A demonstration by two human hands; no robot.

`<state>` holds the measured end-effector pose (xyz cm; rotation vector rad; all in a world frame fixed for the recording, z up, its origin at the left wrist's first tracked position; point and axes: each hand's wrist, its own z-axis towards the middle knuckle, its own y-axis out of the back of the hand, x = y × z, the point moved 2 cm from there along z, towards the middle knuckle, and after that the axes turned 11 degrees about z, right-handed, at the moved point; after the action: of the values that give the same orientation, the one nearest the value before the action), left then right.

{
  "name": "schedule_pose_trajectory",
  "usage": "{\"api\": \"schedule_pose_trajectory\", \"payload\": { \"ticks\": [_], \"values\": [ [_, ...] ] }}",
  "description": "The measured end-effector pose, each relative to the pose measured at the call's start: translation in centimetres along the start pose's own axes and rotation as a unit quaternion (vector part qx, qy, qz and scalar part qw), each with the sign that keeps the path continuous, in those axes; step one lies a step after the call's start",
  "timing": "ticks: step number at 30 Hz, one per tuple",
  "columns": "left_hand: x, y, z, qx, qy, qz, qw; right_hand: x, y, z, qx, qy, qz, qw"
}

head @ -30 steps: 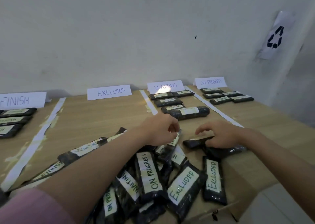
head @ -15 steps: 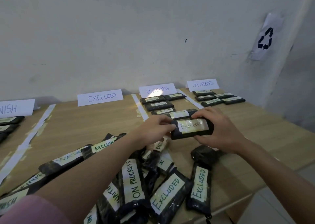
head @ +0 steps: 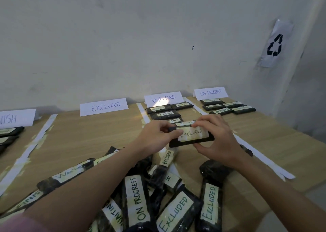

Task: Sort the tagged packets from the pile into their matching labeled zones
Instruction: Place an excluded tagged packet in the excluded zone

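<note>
EXCLUDED card (head: 104,106), WAITING card (head: 163,99), ON PROGRESS card (head: 210,92), held packet (head: 191,136) tagged EXCLUDED

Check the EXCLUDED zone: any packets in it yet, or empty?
Empty. The wood below the EXCLUDED sign is bare; an EXCLUDED packet is held by the left hand and right hand.

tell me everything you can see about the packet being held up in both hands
The held packet is a flat, oblong pouch of dark, glossy plastic with a pale tape label handwritten EXCLUDED. It lies level, long side across the view, label up, raised above the table in front of the WAITING rows. The left hand pinches its left end and the right hand grips its right end, thumb underneath.
</note>
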<state>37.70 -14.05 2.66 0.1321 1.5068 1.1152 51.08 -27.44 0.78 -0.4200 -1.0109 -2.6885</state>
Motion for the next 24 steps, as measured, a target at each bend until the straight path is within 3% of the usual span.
{"api": "schedule_pose_trajectory", "payload": {
  "ticks": [10,16,24],
  "values": [
    [2.6,7.2,-0.3,-0.044,-0.001,0.065,0.997,3.4,-4.0,4.6,0.027,0.047,0.004,0.999],
    [7.0,13.9,-1.5,-0.090,0.053,0.064,0.993,7.1,-9.9,10.5,0.071,0.120,-0.059,0.988],
    [16.5,21.6,-3.7,-0.156,0.161,0.052,0.973,10.7,-20.7,17.2,0.157,0.126,0.006,0.980]
  ]
}}
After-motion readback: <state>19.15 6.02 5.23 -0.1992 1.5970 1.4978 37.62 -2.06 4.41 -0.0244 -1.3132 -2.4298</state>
